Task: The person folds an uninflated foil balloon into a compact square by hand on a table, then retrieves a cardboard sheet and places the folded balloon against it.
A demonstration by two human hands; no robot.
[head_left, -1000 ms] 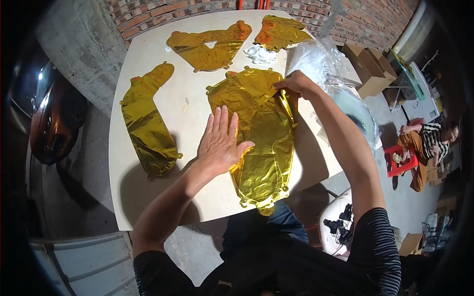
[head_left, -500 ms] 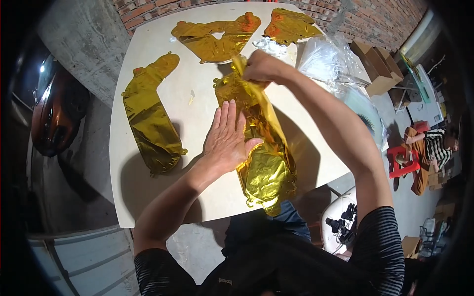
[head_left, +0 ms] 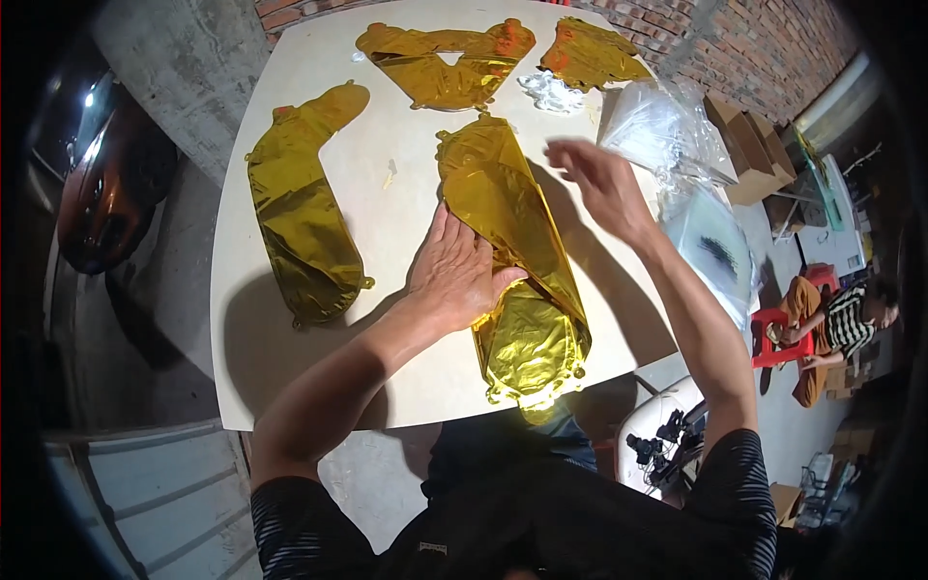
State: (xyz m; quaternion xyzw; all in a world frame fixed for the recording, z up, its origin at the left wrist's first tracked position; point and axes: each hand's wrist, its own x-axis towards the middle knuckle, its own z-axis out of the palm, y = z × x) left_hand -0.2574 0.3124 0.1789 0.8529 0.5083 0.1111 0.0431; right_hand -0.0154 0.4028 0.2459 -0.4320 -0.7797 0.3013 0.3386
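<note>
Four gold foil pieces lie on one tabletop [head_left: 387,145]: a folded one [head_left: 507,208], a bent one [head_left: 307,213], a roughly triangular one [head_left: 448,84] and a crumpled one [head_left: 592,56]. Two hands show, a left hand [head_left: 454,278] and a right hand [head_left: 601,188], plus one white bundle [head_left: 551,93] and one seated person [head_left: 848,319].

No lettering, numbers or signs can be read in this overhead view; a small, pale rectangular mark [head_left: 433,548] on the wearer's black fabric shirt with striped sleeves [head_left: 483,512] remains illegible.
</note>
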